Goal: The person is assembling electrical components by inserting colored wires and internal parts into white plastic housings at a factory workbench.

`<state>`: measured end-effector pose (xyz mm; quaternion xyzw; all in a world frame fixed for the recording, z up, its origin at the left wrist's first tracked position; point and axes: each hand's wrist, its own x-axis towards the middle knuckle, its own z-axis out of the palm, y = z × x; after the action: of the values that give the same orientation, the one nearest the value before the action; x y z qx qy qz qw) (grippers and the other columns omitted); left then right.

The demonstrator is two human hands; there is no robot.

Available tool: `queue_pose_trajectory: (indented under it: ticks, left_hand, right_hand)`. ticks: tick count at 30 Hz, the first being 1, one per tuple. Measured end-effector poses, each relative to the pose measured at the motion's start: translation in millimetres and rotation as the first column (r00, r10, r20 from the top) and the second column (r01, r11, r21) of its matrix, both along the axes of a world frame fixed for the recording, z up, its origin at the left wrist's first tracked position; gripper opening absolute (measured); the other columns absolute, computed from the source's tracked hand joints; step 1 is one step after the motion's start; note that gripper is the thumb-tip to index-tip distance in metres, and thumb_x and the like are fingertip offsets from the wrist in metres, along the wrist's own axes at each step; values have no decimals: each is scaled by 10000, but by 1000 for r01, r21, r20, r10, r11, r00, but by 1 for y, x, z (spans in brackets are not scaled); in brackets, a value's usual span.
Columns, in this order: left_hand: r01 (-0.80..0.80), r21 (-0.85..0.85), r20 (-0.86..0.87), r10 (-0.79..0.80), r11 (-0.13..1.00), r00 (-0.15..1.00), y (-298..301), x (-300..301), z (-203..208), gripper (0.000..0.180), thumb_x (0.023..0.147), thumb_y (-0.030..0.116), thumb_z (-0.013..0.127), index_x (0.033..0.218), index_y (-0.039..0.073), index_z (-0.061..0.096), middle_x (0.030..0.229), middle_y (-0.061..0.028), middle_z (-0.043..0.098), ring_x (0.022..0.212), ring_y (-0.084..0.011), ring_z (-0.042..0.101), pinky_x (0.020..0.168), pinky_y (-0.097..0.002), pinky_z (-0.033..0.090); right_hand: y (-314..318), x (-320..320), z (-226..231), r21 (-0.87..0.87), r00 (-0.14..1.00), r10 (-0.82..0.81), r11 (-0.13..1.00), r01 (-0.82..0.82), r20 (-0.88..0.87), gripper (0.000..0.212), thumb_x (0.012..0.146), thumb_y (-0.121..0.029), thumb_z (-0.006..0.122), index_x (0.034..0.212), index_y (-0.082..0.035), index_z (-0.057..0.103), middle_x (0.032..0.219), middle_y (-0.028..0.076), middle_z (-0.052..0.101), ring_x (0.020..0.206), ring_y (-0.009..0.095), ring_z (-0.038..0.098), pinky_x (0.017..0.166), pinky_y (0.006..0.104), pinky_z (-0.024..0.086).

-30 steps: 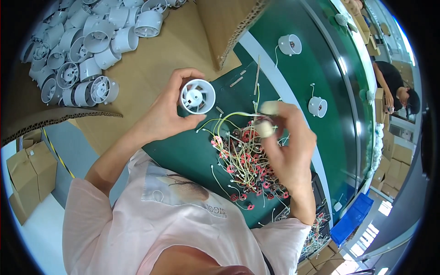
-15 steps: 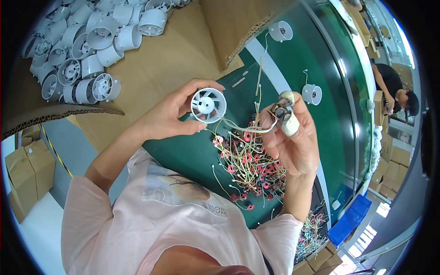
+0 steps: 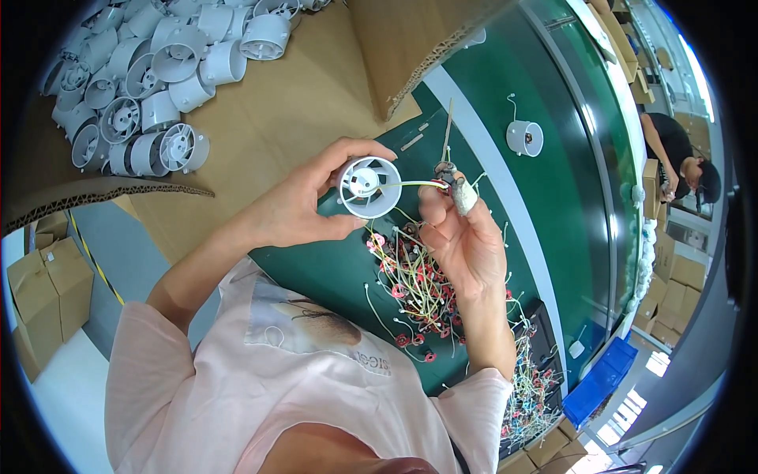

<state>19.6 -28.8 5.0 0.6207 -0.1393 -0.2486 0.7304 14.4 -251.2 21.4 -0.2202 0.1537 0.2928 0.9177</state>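
My left hand (image 3: 320, 189) grips a white round fan housing (image 3: 369, 187) by its rim, thumb below and fingers above. The housing's open face, with spokes and a central hub, is toward me. To its right, my right hand (image 3: 466, 225), with pale covers on its fingertips, pinches a small dark motor winding (image 3: 447, 175). Light wires (image 3: 414, 183) run from this part across to the housing's hub, and their far end is hidden inside. Beneath my hands a pile of red and dark wired windings (image 3: 418, 288) lies on the green table.
A cardboard box (image 3: 276, 95) at the upper left holds many white housings (image 3: 178, 55). Another housing (image 3: 524, 138) rests on the green conveyor (image 3: 545, 229). More wired parts (image 3: 529, 395) and a blue bin (image 3: 600, 382) are at the lower right. A person (image 3: 675, 150) works beyond the conveyor.
My right hand has moved left with the winding, nearer the housing, and the wires now lead into its hub. My left hand shifted slightly right. The housings on the conveyor moved up and left.
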Motion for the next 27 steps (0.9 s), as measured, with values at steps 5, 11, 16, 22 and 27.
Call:
queue_pose_trajectory:
  ticks: [5, 11, 16, 22, 27]
  left_hand:
    - [-1, 1, 28, 1, 1000, 1000, -2, 1, -1, 666, 701, -3, 655, 1296, 30, 357, 1310, -92, 409, 1234, -187, 401, 1038, -331, 308]
    - [-84, -17, 108, 85, 996, 991, -4, 0, -3, 622, 705, -1, 634, 1282, 69, 411, 1162, -37, 491, 1099, -125, 480, 957, -289, 370]
    - [-145, 90, 246, 119, 985, 962, -1, 1, -3, 616, 690, 10, 655, 1262, 83, 440, 1171, -45, 497, 1098, -158, 484, 947, -304, 372]
    - [-184, 196, 372, 101, 963, 923, 5, 3, -1, 615, 675, 26, 679, 1245, 89, 456, 1175, -80, 499, 1079, -227, 498, 946, -333, 379]
    - [-313, 430, 608, -15, 847, 794, 9, 1, 9, 641, 644, 68, 731, 1229, 96, 469, 1168, -95, 503, 1077, -277, 493, 949, -380, 385]
  right_hand:
    - [4, -1, -9, -28, 999, -38, 999, 38, -10, 313, 894, -185, 555, 1145, -18, 469, 971, 149, 612, 814, 178, 634, 564, 243, 472]
    - [10, 0, -6, -217, 994, -82, 971, 96, 74, 271, 899, -168, 545, 1114, -20, 472, 958, 141, 612, 787, 174, 627, 577, 253, 482]
    - [7, -4, 4, -534, 957, -59, 819, 210, 286, 229, 884, -137, 550, 1072, -24, 482, 899, 107, 590, 719, 147, 577, 550, 250, 483]
    - [13, -6, 14, -727, 921, 27, 624, 288, 388, 204, 860, -71, 558, 1043, -23, 482, 842, 82, 576, 683, 125, 554, 538, 260, 495]
    - [33, -13, 26, -843, 851, 212, 382, 380, 480, 238, 811, 18, 593, 1020, -15, 484, 864, 78, 572, 711, 118, 568, 613, 252, 508]
